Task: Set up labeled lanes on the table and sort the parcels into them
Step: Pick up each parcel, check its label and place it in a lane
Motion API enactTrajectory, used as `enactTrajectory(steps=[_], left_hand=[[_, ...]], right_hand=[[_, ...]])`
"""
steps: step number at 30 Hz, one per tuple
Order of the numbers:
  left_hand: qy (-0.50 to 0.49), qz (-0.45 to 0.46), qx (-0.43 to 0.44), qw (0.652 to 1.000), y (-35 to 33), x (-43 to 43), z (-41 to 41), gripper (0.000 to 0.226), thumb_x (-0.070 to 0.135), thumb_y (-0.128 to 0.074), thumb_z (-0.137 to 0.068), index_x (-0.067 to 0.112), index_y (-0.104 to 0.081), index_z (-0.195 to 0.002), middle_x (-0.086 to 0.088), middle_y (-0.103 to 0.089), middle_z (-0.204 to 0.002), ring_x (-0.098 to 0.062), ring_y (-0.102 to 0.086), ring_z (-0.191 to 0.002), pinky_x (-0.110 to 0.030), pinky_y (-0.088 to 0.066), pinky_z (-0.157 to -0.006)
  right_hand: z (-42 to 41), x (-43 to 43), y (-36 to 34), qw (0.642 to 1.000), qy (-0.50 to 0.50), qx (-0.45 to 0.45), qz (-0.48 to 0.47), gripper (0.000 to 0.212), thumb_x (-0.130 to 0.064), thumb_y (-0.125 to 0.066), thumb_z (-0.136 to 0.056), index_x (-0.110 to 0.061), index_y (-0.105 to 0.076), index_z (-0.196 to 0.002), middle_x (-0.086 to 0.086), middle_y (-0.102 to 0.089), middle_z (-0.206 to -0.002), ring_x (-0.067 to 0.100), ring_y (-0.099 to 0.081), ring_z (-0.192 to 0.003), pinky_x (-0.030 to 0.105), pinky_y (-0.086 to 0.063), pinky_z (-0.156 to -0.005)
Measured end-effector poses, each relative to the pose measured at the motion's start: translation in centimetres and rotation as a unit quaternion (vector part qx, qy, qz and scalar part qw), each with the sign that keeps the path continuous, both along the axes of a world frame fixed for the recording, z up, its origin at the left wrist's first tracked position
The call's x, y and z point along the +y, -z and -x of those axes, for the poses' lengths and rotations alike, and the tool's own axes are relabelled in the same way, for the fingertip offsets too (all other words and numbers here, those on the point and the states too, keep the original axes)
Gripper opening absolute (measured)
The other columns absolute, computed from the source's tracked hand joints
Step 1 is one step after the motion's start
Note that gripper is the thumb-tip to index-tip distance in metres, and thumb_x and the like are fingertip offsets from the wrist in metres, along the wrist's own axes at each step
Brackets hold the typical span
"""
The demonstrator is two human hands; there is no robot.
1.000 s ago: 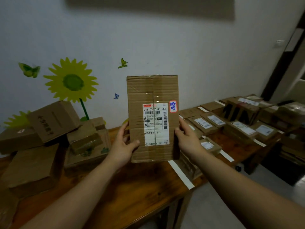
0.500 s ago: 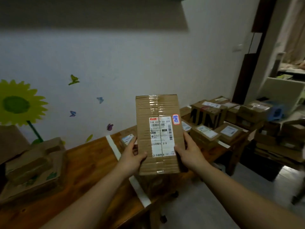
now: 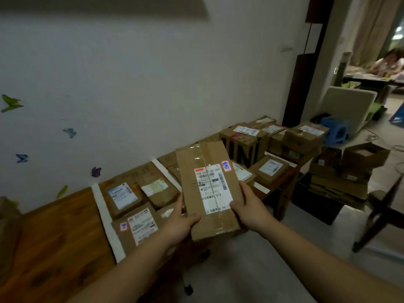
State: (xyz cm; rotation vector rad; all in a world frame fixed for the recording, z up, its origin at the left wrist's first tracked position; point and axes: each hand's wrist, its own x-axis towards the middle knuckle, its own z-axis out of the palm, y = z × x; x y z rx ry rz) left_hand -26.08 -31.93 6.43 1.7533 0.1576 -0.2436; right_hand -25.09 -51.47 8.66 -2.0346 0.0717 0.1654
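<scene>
The sorting looks partly done. The box in hand has not yet gone to a lane; it is held in the air near the table's front edge, label up, with a small red-edged sticker beside the label's top corner. On the table the lanes are already marked; the nearest white strip runs from the front edge to the wall, with bare wood to its left and several parcels lying flat to its right, one parcel bearing a similar sticker. Another strip shows beyond, then more parcels, among them a tall carton with black letters. Whether the boxes on the floor at far right await sorting I cannot tell. What is left, I judge, is to match this box's sticker to a lane and lay it down.

Both forearms reach forward from the lower corners; the left hand grips the box's lower left edge, thumb across the front; the right hand grips the lower right edge, thumb at the label's corner. The fingers of both hands are hidden behind the cardboard.
</scene>
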Motion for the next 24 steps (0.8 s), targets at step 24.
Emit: enactTrajectory(steps=[24], left_hand=[[-0.156,0.015,0.158,0.975,9.2,-13.2,-9.0,0.055,0.020,-0.056,-0.093,0.028,-0.031,-0.142,0.004,-0.058,-0.114,-0.012,-0.059,-0.096,-0.019,-0.050,-0.059]], right_hand=[[-16.6,-10.7,9.3,0.936,-0.275,0.053,0.213,0.054,-0.027,-0.047,-0.099,-0.024,-0.023,-0.147,0.006,-0.018,-0.153,0.023,-0.036,-0.135,0.034,-0.039,-0.105]])
